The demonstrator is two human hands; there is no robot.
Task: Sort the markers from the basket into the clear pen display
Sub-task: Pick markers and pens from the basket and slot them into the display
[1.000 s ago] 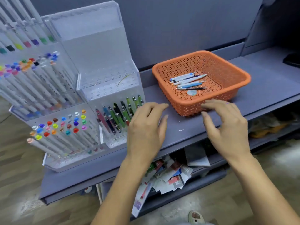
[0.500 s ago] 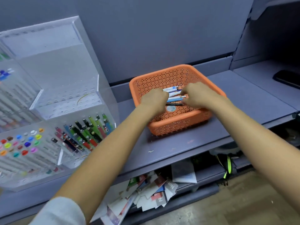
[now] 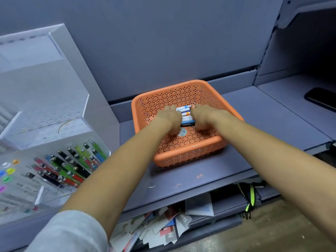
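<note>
The grey shelf carried everything, with the clear pen display at its left end and the orange basket just beside it at the middle. The display's lower compartments already held rows of coloured pens, while its perforated upper tier looked unfilled. Both arms reached into the basket. The left hand and right hand had their fingers curled round opposite ends of a small bundle of markers, which lay on the basket floor between them. No other markers showed loose in the basket, so this bundle appeared to be the last of the sorting. It had not yet been lifted or slotted.
</note>
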